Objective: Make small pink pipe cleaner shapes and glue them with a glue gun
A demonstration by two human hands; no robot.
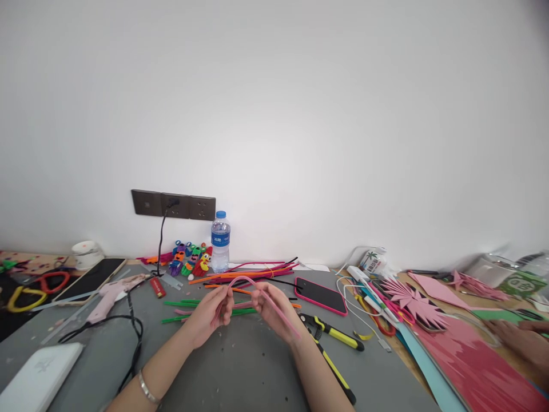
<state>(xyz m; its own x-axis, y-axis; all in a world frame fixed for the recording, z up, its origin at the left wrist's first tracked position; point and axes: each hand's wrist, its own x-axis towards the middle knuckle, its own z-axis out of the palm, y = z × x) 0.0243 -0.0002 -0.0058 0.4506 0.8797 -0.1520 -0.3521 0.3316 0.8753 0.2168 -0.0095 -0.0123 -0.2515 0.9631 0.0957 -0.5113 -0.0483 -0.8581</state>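
Near the bottom centre of the frame, the left hand (210,319) is pinching a fuzzy pink stem (279,312) between thumb and fingers, and the right hand (274,313) is gripping it too. The stem is arching between the two hands, then running down across the right hand towards the wrist; the curled fingers are hiding its left end and the exact points of contact. Behind the hands, green stems (171,321) are lying partly covered. The right forearm is hiding part of the yellow-and-black pliers (338,333), right of bottom centre. At the lower left, the frame edge is cutting off a white box (40,377), whose faint mark is staying unreadable. At the right edge, another person's hand (512,342) is showing only in part; what it is touching is hard to tell. Both forearms are running out of the bottom edge.
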